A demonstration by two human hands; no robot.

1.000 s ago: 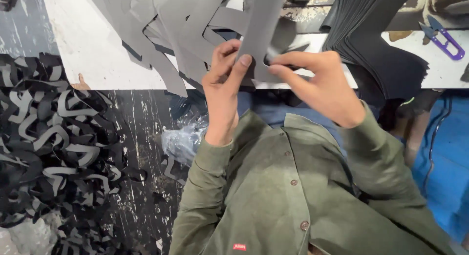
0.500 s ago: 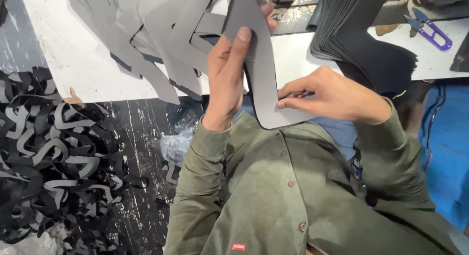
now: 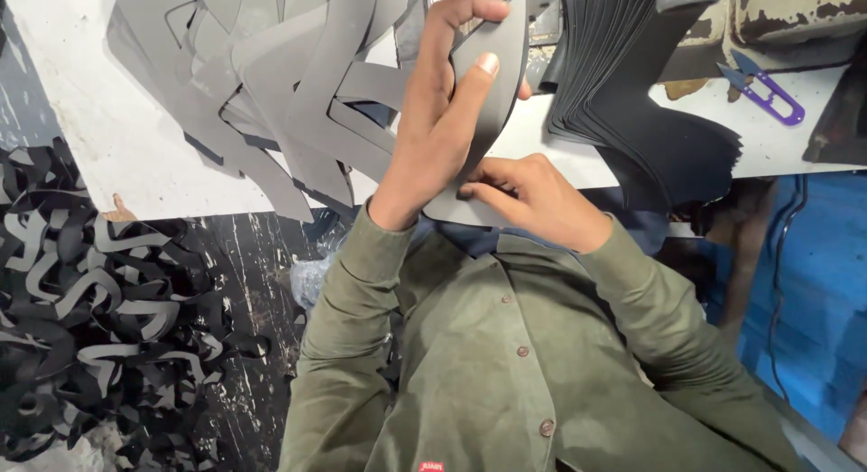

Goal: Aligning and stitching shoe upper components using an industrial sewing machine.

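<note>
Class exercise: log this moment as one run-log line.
left hand: grips curved grey cut sheet piece | right hand: pinches its lower end

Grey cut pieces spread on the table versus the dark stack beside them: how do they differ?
The grey cut pieces are lighter and lie fanned out loosely, overlapping at odd angles. The dark stack is near black, its sheets packed closely together and hanging over the table's edge. Both are thin, flat cut sheets, like the grey piece in the left hand.

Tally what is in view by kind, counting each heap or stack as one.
Hands: 2, left hand and right hand
Grey cut piece held in both hands: 1
Heap of grey cut pieces: 1
Stack of black pieces: 1
Purple snips: 1
Pile of black offcuts: 1
Total: 7
</note>
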